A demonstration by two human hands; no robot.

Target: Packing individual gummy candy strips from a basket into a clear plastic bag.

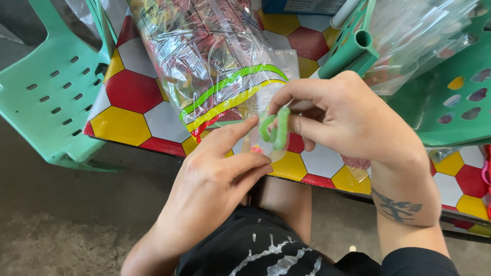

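Note:
My right hand (348, 117) pinches a green sugar-coated gummy ring (276, 130) between thumb and fingers, at the mouth of a small clear plastic bag (266, 145). My left hand (220, 174) holds that small bag from below, its forefinger stretched up to the bag's edge beside the ring. A pink piece shows inside the small bag. Just behind lies a large clear bag of red and mixed candies (204, 56) with green and yellow stripes across its lower end.
The bags lie on a mat of red, yellow and white hexagons (128, 102). A green plastic chair (51, 87) stands at the left, a green plastic basket (450, 97) with clear bags at the right. My knee and black shorts are below.

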